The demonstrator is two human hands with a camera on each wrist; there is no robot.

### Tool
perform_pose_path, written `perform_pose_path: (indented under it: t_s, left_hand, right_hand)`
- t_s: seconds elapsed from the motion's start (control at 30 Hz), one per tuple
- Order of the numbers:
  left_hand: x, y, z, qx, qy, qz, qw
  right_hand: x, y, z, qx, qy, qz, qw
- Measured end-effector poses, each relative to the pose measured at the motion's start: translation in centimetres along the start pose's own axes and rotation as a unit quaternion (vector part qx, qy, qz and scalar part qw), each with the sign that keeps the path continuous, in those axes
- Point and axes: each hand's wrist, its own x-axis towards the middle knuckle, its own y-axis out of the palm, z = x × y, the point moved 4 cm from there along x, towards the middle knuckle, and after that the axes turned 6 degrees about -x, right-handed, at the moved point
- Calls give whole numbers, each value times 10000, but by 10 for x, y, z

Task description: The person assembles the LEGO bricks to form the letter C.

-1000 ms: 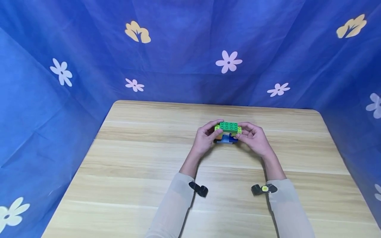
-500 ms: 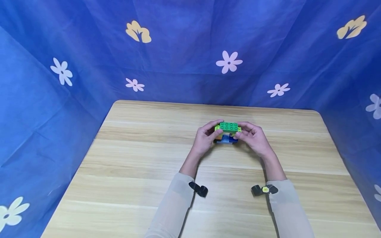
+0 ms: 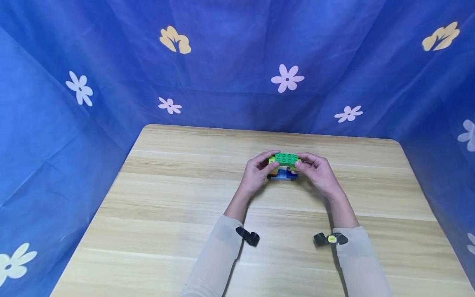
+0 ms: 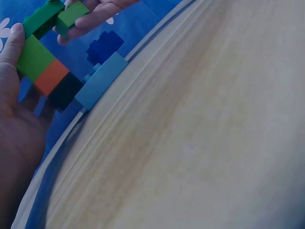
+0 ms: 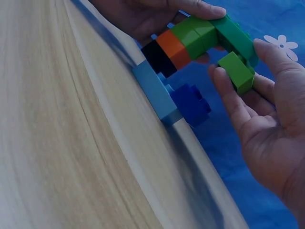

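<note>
A toy brick frame stands far out on the table. At its foot lies a light blue brick point(image 5: 156, 93), bearing a black brick point(image 5: 158, 62) at one end and a dark blue brick point(image 5: 191, 104) at the other. Orange point(image 5: 174, 49) and lime bricks point(image 5: 194, 37) rise above the black one. A long green brick point(image 3: 286, 159) spans the top. Beneath its right end hangs a lime brick point(image 5: 237, 72), apart from the dark blue brick. My left hand point(image 3: 255, 173) grips the left column, thumb in front. My right hand point(image 3: 317, 172) pinches the green and lime bricks at the right end.
The wooden table point(image 3: 167, 198) carries the bricks near its far edge. A blue curtain point(image 3: 230, 62) with printed flowers hangs behind and along both sides. Black camera straps point(image 3: 248, 236) sit on both sleeves.
My right thumb has slid up from the lime brick onto the right end of the green brick. The left hand keeps its grip. The head view has shifted slightly.
</note>
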Motion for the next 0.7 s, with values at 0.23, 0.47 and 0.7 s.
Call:
perform_pose_path:
  t_s: [0.23, 0.47, 0.7]
  left_hand:
    - [1, 0, 0, 70, 19, 38, 10000]
    - [1, 1, -1, 76, 6, 13, 10000]
    - [1, 3, -6, 102, 19, -58, 9999]
  right_hand:
    - [0, -1, 2, 24, 30, -119, 9999]
    - [0, 0, 4, 313, 88, -165, 9993]
    - [0, 1, 4, 615, 18, -228, 9978]
